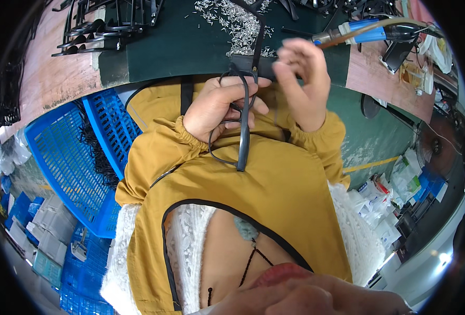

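My left hand (214, 105) is closed around a black eyeglass frame (243, 144) in front of my body. One long temple of the frame hangs down toward my lap, and another dark arm reaches up over the table edge. My right hand (307, 84) is raised just to the right of the frame, apart from it. Its fingers are bent and somewhat blurred, with the thumb apart from them, and I see nothing between them. Beyond both hands a pile of small silver screws (240, 34) lies on the dark green table mat (164, 52).
At the right lies a blue powered screwdriver (366, 31) with a brown cable. Several black eyeglass frames (98, 37) sit at the table's left, more dark parts at the back right. Blue plastic baskets (64, 152) stand at my left, one holding black pieces.
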A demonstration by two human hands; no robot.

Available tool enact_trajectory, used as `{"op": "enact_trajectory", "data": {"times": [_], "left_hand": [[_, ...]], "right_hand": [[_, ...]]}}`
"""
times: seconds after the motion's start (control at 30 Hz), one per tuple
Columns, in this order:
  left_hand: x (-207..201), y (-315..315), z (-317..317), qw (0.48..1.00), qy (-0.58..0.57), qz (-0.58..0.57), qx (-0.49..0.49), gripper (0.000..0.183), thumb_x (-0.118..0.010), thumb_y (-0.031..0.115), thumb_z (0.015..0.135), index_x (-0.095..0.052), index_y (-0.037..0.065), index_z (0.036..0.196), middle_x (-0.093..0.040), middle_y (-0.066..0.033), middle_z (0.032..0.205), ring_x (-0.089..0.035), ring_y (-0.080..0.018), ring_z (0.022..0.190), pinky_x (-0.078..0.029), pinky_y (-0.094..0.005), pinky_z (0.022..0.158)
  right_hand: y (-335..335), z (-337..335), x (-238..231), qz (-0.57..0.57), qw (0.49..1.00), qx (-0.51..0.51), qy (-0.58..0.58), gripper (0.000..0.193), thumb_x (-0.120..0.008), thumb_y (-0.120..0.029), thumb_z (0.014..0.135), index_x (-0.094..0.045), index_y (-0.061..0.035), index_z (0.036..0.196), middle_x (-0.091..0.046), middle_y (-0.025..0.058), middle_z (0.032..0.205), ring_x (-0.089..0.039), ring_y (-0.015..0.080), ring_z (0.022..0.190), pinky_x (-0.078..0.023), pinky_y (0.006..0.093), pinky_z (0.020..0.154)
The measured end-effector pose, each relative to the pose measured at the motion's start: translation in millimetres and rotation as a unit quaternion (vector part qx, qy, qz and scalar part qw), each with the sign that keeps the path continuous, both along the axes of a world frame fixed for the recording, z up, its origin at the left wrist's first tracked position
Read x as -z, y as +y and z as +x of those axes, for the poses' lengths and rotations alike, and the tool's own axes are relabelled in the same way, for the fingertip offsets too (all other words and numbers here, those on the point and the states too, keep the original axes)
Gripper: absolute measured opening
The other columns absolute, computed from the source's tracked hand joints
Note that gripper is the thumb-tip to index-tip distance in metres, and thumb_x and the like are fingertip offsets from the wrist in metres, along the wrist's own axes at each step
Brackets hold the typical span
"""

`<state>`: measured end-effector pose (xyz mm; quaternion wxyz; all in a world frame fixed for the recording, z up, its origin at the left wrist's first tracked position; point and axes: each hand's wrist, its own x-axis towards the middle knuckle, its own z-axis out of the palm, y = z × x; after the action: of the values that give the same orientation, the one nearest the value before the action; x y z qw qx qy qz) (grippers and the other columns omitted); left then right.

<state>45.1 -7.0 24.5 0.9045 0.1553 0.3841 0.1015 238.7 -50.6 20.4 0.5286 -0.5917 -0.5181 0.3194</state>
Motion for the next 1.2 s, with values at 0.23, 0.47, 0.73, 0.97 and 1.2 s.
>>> {"op": "enact_trajectory", "data": {"times": [0.23,0.47,0.73,0.97,1.2], "left_hand": [[2.0,-0.8,0.8,0.997,0.024,0.071,0.013,0.035,-0.056,0.021,0.101,-0.067,-0.002,0.125,-0.067,-0.0081,0.075,-0.062,-0.0131,0.052,-0.042,-0.0218,0.042],[-0.3,0.5,4.0,0.997,0.036,0.070,0.009,0.031,-0.057,0.019,0.100,-0.069,-0.003,0.119,-0.064,-0.0079,0.072,-0.059,-0.0140,0.050,-0.046,-0.0236,0.045],[-3.1,1.4,8.0,0.999,0.026,0.029,-0.026,0.027,-0.058,0.016,0.099,-0.069,-0.005,0.111,-0.063,-0.0091,0.070,-0.057,-0.0151,0.049,-0.049,-0.0256,0.047],[-5.2,2.1,7.8,0.999,0.029,0.020,-0.017,0.027,-0.057,0.016,0.099,-0.069,-0.005,0.112,-0.063,-0.0087,0.070,-0.057,-0.0147,0.049,-0.049,-0.0256,0.047],[-6.3,2.5,7.5,0.999,0.030,0.012,-0.012,0.027,-0.059,0.018,0.099,-0.069,-0.003,0.112,-0.064,-0.0082,0.071,-0.058,-0.0143,0.048,-0.049,-0.0248,0.047]], "right_hand": [[49.4,14.7,-14.5,-0.098,0.969,-0.226,-0.030,0.010,-0.069,-0.003,0.094,-0.067,0.0005,0.104,-0.064,0.0057,0.085,-0.064,0.0110,0.070,-0.055,0.0268,0.065],[46.8,8.7,-5.1,-0.063,0.982,-0.178,0.004,0.007,-0.071,-0.002,0.093,-0.067,0.0021,0.097,-0.066,0.0056,0.082,-0.062,0.0078,0.070,-0.053,0.0246,0.062],[48.3,8.0,-5.5,-0.031,0.982,-0.181,-0.050,0.008,-0.072,-0.002,0.091,-0.068,0.0016,0.096,-0.066,0.0064,0.080,-0.061,0.0096,0.062,-0.050,0.0250,0.058],[48.0,7.8,-6.3,-0.028,0.981,-0.175,-0.081,0.009,-0.071,-0.002,0.090,-0.068,0.0030,0.095,-0.065,0.0077,0.078,-0.062,0.0102,0.060,-0.049,0.0247,0.055],[48.7,4.2,-7.1,-0.028,0.981,-0.177,-0.067,0.008,-0.070,-0.003,0.090,-0.068,0.0022,0.095,-0.064,0.0068,0.077,-0.063,0.0108,0.055,-0.048,0.0244,0.051]]}}
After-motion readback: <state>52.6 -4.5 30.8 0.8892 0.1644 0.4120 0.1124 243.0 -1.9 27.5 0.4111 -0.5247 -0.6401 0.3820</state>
